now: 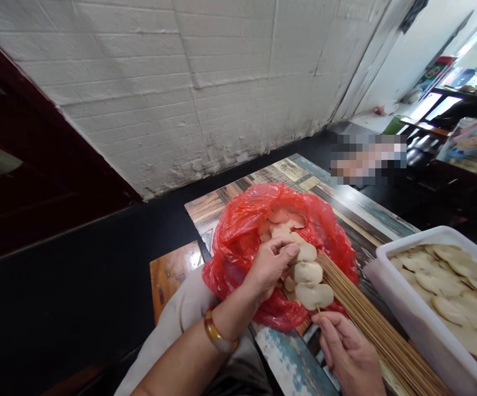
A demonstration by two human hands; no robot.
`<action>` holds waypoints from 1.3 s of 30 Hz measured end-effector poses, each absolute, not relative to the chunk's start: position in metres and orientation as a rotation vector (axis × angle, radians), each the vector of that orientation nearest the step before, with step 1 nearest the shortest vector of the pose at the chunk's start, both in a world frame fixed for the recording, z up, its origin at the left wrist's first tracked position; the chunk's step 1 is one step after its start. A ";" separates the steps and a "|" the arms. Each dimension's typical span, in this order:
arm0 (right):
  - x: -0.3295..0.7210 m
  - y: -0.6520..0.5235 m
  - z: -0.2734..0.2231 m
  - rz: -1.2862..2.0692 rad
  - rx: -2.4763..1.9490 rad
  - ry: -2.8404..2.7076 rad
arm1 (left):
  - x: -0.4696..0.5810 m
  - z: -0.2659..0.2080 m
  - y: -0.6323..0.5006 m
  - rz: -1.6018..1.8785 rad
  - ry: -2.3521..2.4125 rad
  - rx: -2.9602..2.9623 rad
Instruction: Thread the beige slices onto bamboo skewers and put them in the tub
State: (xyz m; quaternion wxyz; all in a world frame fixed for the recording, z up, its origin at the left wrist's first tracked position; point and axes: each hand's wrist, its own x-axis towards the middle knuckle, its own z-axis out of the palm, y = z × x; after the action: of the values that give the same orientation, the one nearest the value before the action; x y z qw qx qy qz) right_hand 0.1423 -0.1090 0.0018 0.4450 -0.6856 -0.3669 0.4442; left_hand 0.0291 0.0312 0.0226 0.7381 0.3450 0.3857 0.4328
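Note:
My right hand [347,346] pinches the lower end of a thin bamboo skewer [319,311]. Pale oval slices [308,272] that look like potato are threaded along it. At the upper end of this row, my left hand [273,264] is closed, thumb and fingers gripping a slice. Under both hands spreads an open red plastic bag [238,236] with more loose pale slices [286,217] inside. A thick bundle of bamboo skewers [370,308] lies just right of the threaded slices, its far end over the bag. The skewer's tip is hidden.
A white plastic tub [403,324] of similar slices [448,280] stands on the patterned table [291,352] at right. A wooden stool [176,272] is beside the table's left side. Behind runs a white brick-patterned wall [221,82]; more furniture is at upper right.

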 end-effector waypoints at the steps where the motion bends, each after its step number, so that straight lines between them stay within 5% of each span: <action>1: 0.142 -0.109 0.002 1.093 -1.707 -0.917 | 0.028 0.022 0.031 0.930 0.826 0.773; 27: 0.147 -0.103 0.010 0.745 -1.712 -1.329 | 0.038 0.027 0.026 0.976 0.810 0.615; 39: 0.132 -0.099 0.014 0.733 -1.702 -1.220 | -0.006 0.046 0.034 0.707 0.495 0.590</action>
State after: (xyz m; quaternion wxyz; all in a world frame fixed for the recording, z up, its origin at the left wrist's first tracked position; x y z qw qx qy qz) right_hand 0.1316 -0.0989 0.0145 0.4453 -0.6868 -0.4924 0.2958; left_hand -0.0064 0.0336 0.0464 0.8664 0.2819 0.2363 0.3376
